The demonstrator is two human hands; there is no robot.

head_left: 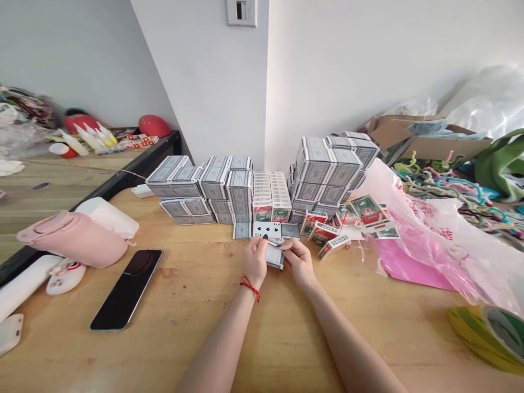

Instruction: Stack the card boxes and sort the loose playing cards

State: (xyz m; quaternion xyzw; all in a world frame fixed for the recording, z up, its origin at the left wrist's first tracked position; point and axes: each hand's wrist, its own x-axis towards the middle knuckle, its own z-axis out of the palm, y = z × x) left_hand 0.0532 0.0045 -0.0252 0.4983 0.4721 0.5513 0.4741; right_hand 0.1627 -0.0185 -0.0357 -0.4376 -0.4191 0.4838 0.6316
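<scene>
My left hand (256,261) and my right hand (298,261) meet over the wooden table (196,338), both closed around a small deck of playing cards (273,252). The top card (268,229) stands face up toward me and shows black spade pips. A red string bracelet circles my left wrist. Just behind my hands rise stacks of grey-patterned card packs (204,188), with a taller pile (327,169) to the right. Loose red-and-green card boxes (327,234) lie scattered beside my right hand.
A black phone (127,288) lies face up at the left, next to a pink pouch (73,238) and white items. A pink plastic bag (426,240) spreads at the right, with a roll of tape (491,333) at the near right. A cardboard box (426,139) and coloured cords sit behind.
</scene>
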